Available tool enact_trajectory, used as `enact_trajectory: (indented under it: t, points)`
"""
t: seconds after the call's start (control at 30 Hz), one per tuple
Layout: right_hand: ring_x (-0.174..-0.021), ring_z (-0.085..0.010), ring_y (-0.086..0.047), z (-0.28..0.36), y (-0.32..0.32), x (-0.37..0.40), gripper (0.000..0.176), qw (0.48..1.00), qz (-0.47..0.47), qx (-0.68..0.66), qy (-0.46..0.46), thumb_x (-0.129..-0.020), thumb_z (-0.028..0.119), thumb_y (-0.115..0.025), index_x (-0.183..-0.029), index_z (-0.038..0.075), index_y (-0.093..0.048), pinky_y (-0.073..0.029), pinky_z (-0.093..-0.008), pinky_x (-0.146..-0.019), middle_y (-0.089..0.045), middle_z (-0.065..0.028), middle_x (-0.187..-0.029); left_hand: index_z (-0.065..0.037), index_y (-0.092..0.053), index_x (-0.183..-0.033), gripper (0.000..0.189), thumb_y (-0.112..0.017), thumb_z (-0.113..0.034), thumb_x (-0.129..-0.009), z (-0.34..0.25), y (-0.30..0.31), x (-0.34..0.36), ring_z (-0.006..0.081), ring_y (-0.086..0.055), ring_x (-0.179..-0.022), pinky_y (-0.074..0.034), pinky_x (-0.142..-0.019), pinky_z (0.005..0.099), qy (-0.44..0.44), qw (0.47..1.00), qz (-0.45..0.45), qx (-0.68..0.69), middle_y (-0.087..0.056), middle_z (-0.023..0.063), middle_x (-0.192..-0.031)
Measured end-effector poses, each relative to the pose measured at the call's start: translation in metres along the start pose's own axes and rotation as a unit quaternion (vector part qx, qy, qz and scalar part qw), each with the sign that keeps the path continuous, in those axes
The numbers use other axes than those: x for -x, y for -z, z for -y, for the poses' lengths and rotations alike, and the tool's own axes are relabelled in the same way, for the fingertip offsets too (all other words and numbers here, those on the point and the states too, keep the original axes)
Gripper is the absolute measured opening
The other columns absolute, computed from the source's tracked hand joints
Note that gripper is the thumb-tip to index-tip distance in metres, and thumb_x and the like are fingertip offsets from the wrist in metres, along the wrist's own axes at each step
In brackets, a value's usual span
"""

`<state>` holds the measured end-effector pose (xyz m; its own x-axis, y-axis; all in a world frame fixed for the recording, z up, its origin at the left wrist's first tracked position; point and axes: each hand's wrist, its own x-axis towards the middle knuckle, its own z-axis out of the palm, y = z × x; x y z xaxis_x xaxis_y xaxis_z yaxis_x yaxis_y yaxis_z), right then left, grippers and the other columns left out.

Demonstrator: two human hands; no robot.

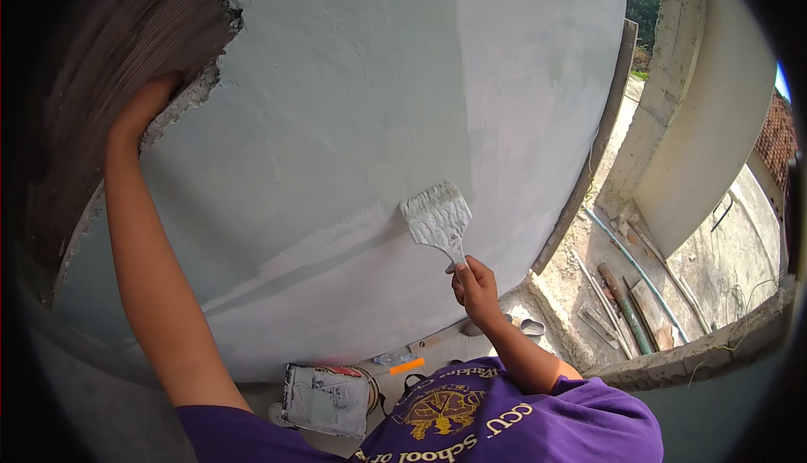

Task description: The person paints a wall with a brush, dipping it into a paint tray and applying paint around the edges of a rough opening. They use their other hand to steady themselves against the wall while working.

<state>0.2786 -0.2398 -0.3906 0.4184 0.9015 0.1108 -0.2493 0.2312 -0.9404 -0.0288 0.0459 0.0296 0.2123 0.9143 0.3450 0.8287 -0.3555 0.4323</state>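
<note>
My right hand (477,295) is closed around the handle of a wide paintbrush (439,217). White paint coats the brush, and its bristles point up against or close to the wall (336,110); contact is hard to tell. Fresh white covers the wall's right side and a low band, while pale green shows elsewhere. At the upper left, my left hand (151,103) reaches to the rough broken edge of the wall, beside a dark brown ridged surface (126,34). Its fingers are hidden there. Below, a paint-smeared container (326,402) stands on the floor.
An orange strip (408,366) lies at the wall's foot, near a pair of sandals (531,327). To the right, past a low concrete ledge (698,358), are pipes (635,265) and boards on the ground. A concrete pillar (656,101) rises there.
</note>
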Motion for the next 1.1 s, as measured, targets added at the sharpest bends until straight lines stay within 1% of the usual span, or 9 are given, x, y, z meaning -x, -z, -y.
enact_trajectory:
  t: [0.17, 0.27, 0.47, 0.57, 0.63, 0.67, 0.77, 0.83, 1.1]
  points:
    - [-0.044, -0.0021, -0.031, 0.012, -0.005, -0.009, 0.027, 0.999, -0.020, -0.010, 0.042, -0.100, 0.024, -0.046, -0.090, 0.003, -0.057, -0.023, -0.0196, -0.039, -0.039, 0.0046, -0.057, 0.001, -0.058, -0.125, 0.053, -0.045, -0.039, -0.092, -0.006, -0.003, 0.007, 0.0223, -0.058, -0.106, -0.039, -0.095, 0.0283, 0.020, 0.999, 0.009, 0.040, -0.062, 0.0149, -0.120]
    - [-0.044, -0.0021, -0.031, 0.006, -0.005, -0.011, 0.027, 0.999, -0.012, 0.021, 0.038, -0.100, 0.025, -0.046, -0.089, 0.003, -0.056, -0.024, -0.0194, -0.040, -0.040, 0.0045, -0.058, 0.001, -0.057, -0.126, 0.054, -0.045, -0.039, -0.092, -0.003, 0.000, 0.000, 0.0228, -0.057, -0.107, -0.039, -0.096, 0.0287, 0.010, 1.000, 0.018, 0.021, -0.061, 0.0155, -0.121]
    - [-0.044, -0.0021, -0.032, -0.005, -0.006, -0.008, 0.027, 0.999, -0.024, 0.016, 0.028, -0.100, 0.025, -0.045, -0.088, 0.004, -0.056, -0.025, -0.0194, -0.040, -0.040, 0.0049, -0.057, 0.002, -0.055, -0.128, 0.054, -0.043, -0.038, -0.093, 0.004, 0.001, -0.005, 0.0241, -0.056, -0.110, -0.038, -0.098, 0.0289, -0.002, 1.000, 0.016, -0.004, -0.059, 0.0168, -0.126]
    - [-0.044, -0.0021, -0.032, -0.006, -0.001, -0.007, 0.026, 1.000, -0.001, 0.000, -0.009, -0.100, 0.025, -0.046, -0.087, 0.004, -0.055, -0.025, -0.0196, -0.039, -0.040, 0.0051, -0.057, 0.002, -0.055, -0.127, 0.054, -0.042, -0.038, -0.093, 0.000, 0.001, -0.001, 0.0241, -0.056, -0.110, -0.038, -0.098, 0.0292, -0.014, 1.000, 0.006, -0.013, -0.059, 0.0168, -0.126]
    - [-0.044, -0.0022, -0.032, -0.010, -0.003, -0.007, 0.026, 1.000, -0.020, 0.000, 0.016, -0.100, 0.025, -0.046, -0.087, 0.004, -0.056, -0.025, -0.0197, -0.039, -0.040, 0.0050, -0.057, 0.003, -0.055, -0.127, 0.054, -0.042, -0.038, -0.093, 0.003, 0.001, -0.003, 0.0240, -0.056, -0.109, -0.038, -0.098, 0.0296, -0.028, 0.999, 0.006, -0.016, -0.059, 0.0166, -0.125]
    - [-0.044, -0.0022, -0.032, -0.012, -0.004, -0.008, 0.026, 0.999, -0.030, 0.001, 0.029, -0.100, 0.024, -0.046, -0.087, 0.004, -0.056, -0.025, -0.0197, -0.039, -0.040, 0.0050, -0.057, 0.002, -0.055, -0.126, 0.054, -0.042, -0.038, -0.093, 0.008, 0.001, -0.008, 0.0238, -0.057, -0.108, -0.038, -0.097, 0.0297, -0.021, 1.000, 0.008, -0.014, -0.060, 0.0164, -0.124]
    - [-0.044, -0.0022, -0.032, -0.011, 0.002, -0.006, 0.026, 1.000, -0.006, 0.020, 0.009, -0.100, 0.025, -0.046, -0.087, 0.004, -0.056, -0.025, -0.0196, -0.039, -0.040, 0.0050, -0.057, 0.002, -0.056, -0.125, 0.053, -0.043, -0.037, -0.093, 0.008, 0.001, -0.012, 0.0233, -0.058, -0.106, -0.039, -0.096, 0.0299, 0.004, 1.000, 0.012, -0.004, -0.061, 0.0161, -0.121]
    - [-0.044, -0.0022, -0.032, -0.013, 0.001, -0.006, 0.026, 1.000, -0.016, 0.017, 0.005, -0.100, 0.025, -0.046, -0.086, 0.004, -0.056, -0.026, -0.0196, -0.040, -0.040, 0.0050, -0.057, 0.002, -0.057, -0.124, 0.052, -0.043, -0.037, -0.093, 0.005, 0.000, -0.006, 0.0230, -0.058, -0.105, -0.039, -0.096, 0.0298, 0.023, 1.000, 0.014, 0.013, -0.062, 0.0160, -0.119]
    - [-0.048, -0.0027, -0.034, -0.026, 0.010, -0.005, 0.026, 0.998, -0.024, 0.054, 0.010, -0.100, 0.024, -0.047, -0.085, 0.004, -0.057, -0.028, -0.0208, -0.043, -0.042, 0.0048, -0.057, 0.002, -0.057, -0.124, 0.052, -0.044, -0.037, -0.092, -0.003, -0.001, -0.002, 0.0227, -0.057, -0.106, -0.039, -0.096, 0.0294, 0.004, 1.000, 0.008, -0.003, -0.062, 0.0148, -0.120]
